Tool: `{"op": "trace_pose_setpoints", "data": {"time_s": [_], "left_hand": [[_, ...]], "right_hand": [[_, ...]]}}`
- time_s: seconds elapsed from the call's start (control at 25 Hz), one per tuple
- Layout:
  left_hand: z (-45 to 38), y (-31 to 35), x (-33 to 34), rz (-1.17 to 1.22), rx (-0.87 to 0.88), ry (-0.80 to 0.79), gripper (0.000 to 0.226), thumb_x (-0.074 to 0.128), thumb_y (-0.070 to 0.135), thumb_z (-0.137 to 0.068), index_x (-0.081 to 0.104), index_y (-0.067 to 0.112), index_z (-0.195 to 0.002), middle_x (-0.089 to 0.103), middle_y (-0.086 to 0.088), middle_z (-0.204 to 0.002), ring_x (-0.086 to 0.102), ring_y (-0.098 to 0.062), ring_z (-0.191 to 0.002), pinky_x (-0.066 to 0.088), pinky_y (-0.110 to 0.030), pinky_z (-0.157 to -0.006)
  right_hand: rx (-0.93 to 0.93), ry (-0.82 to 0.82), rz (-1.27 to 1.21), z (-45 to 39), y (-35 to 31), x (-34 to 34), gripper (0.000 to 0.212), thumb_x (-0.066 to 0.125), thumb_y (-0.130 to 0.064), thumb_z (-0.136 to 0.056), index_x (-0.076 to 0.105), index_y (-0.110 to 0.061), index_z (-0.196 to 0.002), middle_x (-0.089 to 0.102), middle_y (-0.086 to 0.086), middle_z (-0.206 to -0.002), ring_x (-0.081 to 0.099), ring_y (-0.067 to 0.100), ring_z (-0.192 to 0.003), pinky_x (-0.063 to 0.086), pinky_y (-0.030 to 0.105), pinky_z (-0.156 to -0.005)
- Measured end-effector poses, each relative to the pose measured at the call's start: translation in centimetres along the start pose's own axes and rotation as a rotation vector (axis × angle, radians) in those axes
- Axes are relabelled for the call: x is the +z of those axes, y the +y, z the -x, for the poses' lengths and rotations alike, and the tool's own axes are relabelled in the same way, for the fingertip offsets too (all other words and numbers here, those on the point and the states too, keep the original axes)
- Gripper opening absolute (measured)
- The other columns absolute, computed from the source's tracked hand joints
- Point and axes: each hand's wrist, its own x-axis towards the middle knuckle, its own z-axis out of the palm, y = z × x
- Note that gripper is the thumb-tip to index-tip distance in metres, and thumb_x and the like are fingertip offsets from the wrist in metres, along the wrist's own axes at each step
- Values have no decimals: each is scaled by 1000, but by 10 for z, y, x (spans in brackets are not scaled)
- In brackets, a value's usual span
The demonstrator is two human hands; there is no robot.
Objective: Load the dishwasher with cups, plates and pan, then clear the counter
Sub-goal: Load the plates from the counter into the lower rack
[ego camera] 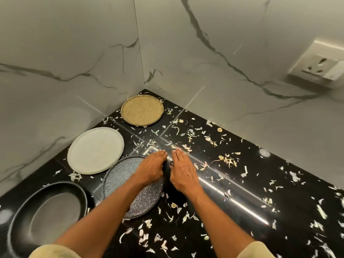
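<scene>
Resting side by side, fingers straight and together, the left hand [151,169] lies over the speckled grey plate [130,185] and the right hand [183,173] on the black counter [232,202], apparently touching its surface. A pale plate [95,150] and black pan [47,216] line the counter's left edge, a golden plate [142,110] its far corner; vegetable peelings [226,160] litter the top.

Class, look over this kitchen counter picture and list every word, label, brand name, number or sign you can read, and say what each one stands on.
There is no readable text.
Round gold textured plate: no writing.
Round pale green plate: none.
Speckled grey plate: none.
Black frying pan: no brand shows.
White wall socket: blurred, no marking readable.
</scene>
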Motion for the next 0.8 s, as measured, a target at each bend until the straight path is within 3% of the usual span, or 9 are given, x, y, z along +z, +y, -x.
{"op": "trace_pose_setpoints", "data": {"time_s": [0.08, 0.16, 0.24, 0.28, 0.36, 0.44, 0.68, 0.8], "left_hand": [[8, -21, -9, 18, 16, 5, 46, 58, 16, -93, 54, 12, -139, 50, -7, -148, 42, -21, -138, 28, -34, -116], [20, -37, -12, 20, 19, -13, 47, 60, 8, -90, 57, 12, -136, 52, -6, -146, 44, -21, -137, 31, -37, -116], [30, -50, -12, 1, 3, -23, 60, 62, 2, -85, 50, 14, -142, 47, -5, -151, 40, -20, -141, 27, -38, -121], [32, -56, -10, 1, -4, -16, 64, 62, -1, -84, 48, 14, -144, 46, -6, -152, 39, -20, -142, 25, -37, -121], [36, -61, -10, 15, -7, 20, 63, 60, -6, -84, 49, 13, -143, 46, -6, -151, 40, -20, -141, 24, -34, -119], [36, -65, -9, 14, 12, 66, 59, 57, -8, -86, 51, 11, -142, 49, -8, -149, 42, -21, -140, 25, -32, -118], [35, -77, -10, 46, -1, 132, 44, 58, -4, -91, 60, 9, -133, 62, -11, -134, 55, -24, -128, 37, -34, -112], [30, -77, -16, 44, 14, 127, 39, 60, -3, -91, 65, 10, -128, 69, -11, -122, 62, -24, -116, 45, -34, -104]], "right_hand": [[-8, -41, -9, 3, -19, 14, 68, 41, -24, -103, 8, -8, -160, 4, 11, -168, 1, 23, -156, -8, 31, -121], [-12, -91, 3, 8, -33, 23, 67, 42, -22, -103, 10, -6, -160, 10, 13, -168, 7, 25, -155, -2, 34, -125], [-17, -84, 22, 12, -43, 29, 61, 46, -19, -100, 25, -5, -155, 32, 14, -159, 29, 30, -148, 20, 39, -124], [-14, -61, 31, 13, -47, 30, 55, 50, -16, -97, 36, -5, -149, 45, 12, -146, 42, 28, -135, 33, 39, -117], [4, -15, 37, 14, -55, 32, 42, 55, -10, -90, 49, -9, -132, 54, 7, -120, 50, 22, -108, 45, 36, -99], [56, -3, 10, 11, -61, 31, 36, 57, -7, -88, 52, -11, -123, 52, 4, -110, 48, 19, -100, 46, 34, -92], [238, -46, -136, -4, -77, 25, 37, 62, -1, -82, 55, -11, -116, 52, 4, -111, 51, 20, -104, 48, 32, -92], [364, -5, -271, -9, -79, 27, 31, 60, 3, -70, 62, -12, -96, 60, 3, -95, 59, 20, -87, 58, 34, -76]]}}
